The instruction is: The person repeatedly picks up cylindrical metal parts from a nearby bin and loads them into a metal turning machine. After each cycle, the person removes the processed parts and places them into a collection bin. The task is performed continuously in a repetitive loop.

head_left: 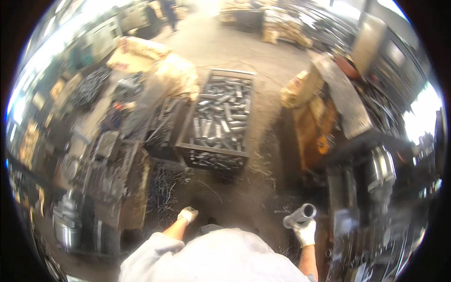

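In my right hand (305,232), which wears a white glove, is a short grey metal tube (298,217). The fingers close round it from below, and its open round end tilts up toward the right. My left hand (189,214), also in a white glove, hangs at the left side of my body with the fingers curled in, and nothing shows in it. Ahead of me stands a metal bin (212,149) heaped with many similar short tubes (225,110).
To the left is a dirty machine (105,164) with a shiny chuck (68,230); to the right, another machine with a shiny cylinder (383,164). Dark metal shavings (164,188) lie on the floor before the bin. Sacks (176,73) and a distant person (168,13) are farther back.
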`<state>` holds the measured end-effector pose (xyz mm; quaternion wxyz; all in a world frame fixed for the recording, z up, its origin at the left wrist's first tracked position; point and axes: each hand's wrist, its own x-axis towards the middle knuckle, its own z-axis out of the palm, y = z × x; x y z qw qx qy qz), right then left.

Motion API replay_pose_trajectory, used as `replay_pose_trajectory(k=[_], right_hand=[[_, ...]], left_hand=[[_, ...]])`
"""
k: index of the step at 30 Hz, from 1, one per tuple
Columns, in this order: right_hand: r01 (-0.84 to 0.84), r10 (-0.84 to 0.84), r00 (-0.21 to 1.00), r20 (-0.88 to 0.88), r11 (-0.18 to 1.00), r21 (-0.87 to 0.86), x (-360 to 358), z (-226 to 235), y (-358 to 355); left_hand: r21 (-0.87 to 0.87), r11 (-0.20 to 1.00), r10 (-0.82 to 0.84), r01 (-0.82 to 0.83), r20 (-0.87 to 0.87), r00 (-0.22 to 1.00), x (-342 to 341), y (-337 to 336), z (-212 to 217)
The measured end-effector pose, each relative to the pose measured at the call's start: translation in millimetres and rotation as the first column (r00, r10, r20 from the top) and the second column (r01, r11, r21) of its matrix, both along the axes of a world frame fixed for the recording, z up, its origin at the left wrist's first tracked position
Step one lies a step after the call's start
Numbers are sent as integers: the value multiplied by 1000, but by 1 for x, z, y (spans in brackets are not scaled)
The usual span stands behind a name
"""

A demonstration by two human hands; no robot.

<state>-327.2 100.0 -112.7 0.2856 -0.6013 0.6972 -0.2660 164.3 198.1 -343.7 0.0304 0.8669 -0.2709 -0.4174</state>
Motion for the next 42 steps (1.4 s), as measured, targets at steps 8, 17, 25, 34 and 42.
replay_pose_trajectory(k=[8,17,25,34,42], right_hand=[[-805,755,575,316,590,55,311,6,-40],[-943,876,-327,353,-283,-173,584,50,4],[-887,889,-452,78,-438,-150,739,38,30],[-635,626,-771,-118,-768,81,826,74,-26],[-892,891,-444,97,-430,-135,924,180,3]], left_hand=[[-55,776,630,-629,138,765,101,232,-11],[-366,-764,633,-531,-583,-509,-6,378,-11],[-863,-385,463,-327,126,-877,-20,421,105],[-737,-674,534,-52,-438,-724,-12,467,136],[-645,-762,444,60,-588,-676,-28,382,142]])
